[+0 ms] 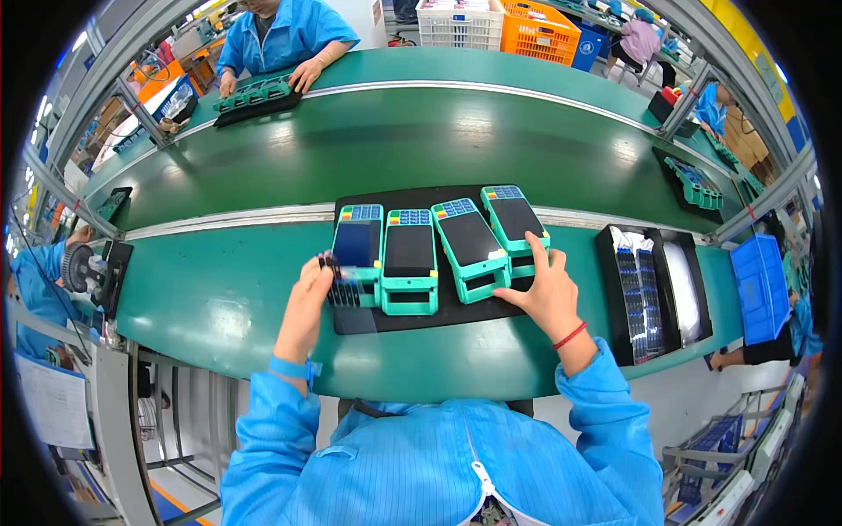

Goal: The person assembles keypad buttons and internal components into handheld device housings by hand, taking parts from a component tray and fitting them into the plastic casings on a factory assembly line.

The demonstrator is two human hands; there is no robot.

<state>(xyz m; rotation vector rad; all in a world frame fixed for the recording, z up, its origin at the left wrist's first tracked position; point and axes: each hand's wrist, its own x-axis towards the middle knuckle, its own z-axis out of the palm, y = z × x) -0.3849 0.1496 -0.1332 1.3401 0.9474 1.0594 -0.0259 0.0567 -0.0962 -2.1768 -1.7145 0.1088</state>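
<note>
Several green card payment terminals (410, 254) with dark screens and keypads lie side by side on a black mat (377, 323). My left hand (307, 294) is closed on a strip of small dark pieces (353, 291) with clear film, held over the lower end of the leftmost terminal (357, 241); motion blurs the strip. My right hand (545, 289) has thumb and fingers spread at the lower end of the rightmost terminal (516, 217). Its index fingertip rests at that terminal's lower edge, and its thumb is by the lower corner of the tilted terminal (470, 245) beside it.
Right of the mat stands a black box (619, 323) with dark strips and a white stack. Beyond it is a blue bin (759, 285). Across the green conveyor (395, 131), a person (289, 39) handles a tray of green parts (254, 95). Another loaded tray (693, 182) sits at right.
</note>
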